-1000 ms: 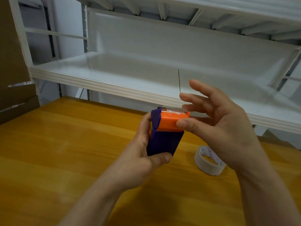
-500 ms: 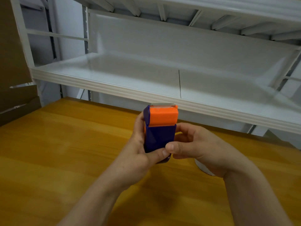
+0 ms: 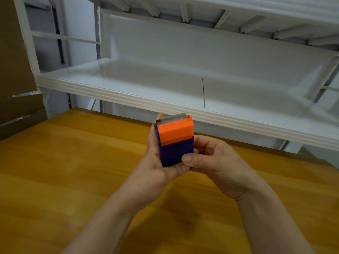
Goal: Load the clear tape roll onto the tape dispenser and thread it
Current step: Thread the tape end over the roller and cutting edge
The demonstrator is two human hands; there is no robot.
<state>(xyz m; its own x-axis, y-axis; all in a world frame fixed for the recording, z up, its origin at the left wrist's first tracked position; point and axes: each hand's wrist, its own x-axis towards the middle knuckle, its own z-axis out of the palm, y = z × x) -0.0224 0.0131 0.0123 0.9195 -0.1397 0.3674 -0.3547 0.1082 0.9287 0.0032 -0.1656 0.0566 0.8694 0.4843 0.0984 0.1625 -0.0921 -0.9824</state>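
Both our hands held the tape dispenser (image 3: 175,143) up between them, above the counter (image 3: 55,171). Our left hand (image 3: 154,167) wrapped round its left side, with the thumb under the bottom. Our right hand (image 3: 216,165) curled round its right side, with the thumb on the low corner of the blue part (image 3: 174,153). The orange part (image 3: 176,132) sat on top. A shiny strip (image 3: 172,117) ran along its top edge; we could not tell if it was tape. A white shelf (image 3: 165,85) stood beyond our hands.
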